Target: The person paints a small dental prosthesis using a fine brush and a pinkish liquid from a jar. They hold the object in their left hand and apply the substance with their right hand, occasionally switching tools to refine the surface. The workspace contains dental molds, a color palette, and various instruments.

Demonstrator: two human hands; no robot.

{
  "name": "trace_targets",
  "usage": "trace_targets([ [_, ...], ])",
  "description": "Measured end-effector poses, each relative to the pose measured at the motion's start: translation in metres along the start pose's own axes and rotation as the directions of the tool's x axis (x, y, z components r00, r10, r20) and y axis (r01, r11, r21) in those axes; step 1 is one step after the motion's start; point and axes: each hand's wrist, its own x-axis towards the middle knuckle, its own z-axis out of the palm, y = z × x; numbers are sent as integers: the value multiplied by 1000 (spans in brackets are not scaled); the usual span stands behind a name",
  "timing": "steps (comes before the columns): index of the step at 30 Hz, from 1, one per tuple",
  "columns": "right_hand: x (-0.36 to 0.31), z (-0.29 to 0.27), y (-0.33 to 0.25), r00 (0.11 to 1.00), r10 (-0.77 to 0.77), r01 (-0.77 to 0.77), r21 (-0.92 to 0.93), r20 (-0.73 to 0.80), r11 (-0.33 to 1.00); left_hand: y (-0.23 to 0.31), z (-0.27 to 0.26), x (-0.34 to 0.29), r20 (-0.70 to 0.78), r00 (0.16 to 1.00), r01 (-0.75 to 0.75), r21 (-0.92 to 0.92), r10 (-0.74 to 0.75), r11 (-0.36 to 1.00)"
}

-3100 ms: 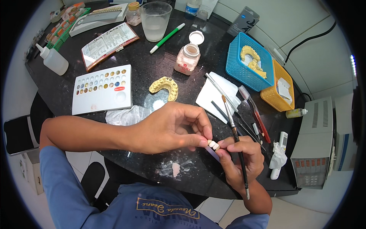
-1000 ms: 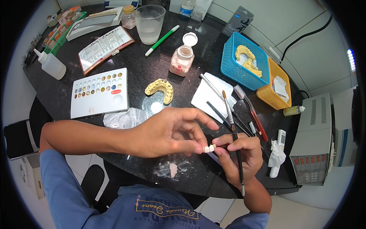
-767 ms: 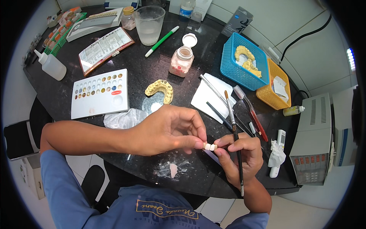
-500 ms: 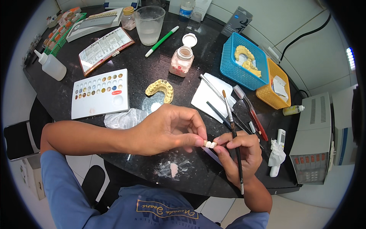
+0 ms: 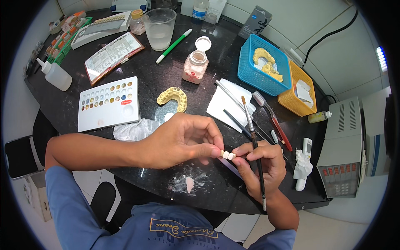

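Head view: at the left, a white palette (image 5: 100,114) with coloured wells lies on the black counter (image 5: 221,187), a crumpled white sheet (image 5: 134,130) just beside it. A horseshoe-shaped yellow dental cast (image 5: 177,96) sits beyond the left hand (image 5: 187,141), whose thumb and forefinger pinch one end of a short row of white teeth (image 5: 228,155). An open jar (image 5: 195,68) stands farther back. The right hand (image 5: 266,166) pinches the teeth's other end (the exact fingertip contact is hard to make out) and also holds a slim brush (image 5: 254,144), bristles away from the body. Farther right is a yellow basket (image 5: 291,103).
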Motion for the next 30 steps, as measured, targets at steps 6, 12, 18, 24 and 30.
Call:
trace_targets([
  [6,0,-1,0,1000,-27,27,-21,3,999,-1,0,0,3,1000,-2,-5,2,1000],
  [12,0,0,0,999,-37,37,-3,0,999,-2,-1,0,3,1000,-6,-3,6,1000],
  [18,1,-1,-1,1000,-11,11,-10,3,1000,2,0,0,11,1000,3,15,-4,1000],
  [24,2,1,1,1000,-19,19,-5,11,1000,-2,-1,0,13,999,-44,35,43,998],
  [30,1,0,1,999,-10,11,-23,38,1000,0,-1,-1,7,1000,-20,35,19,999],
])
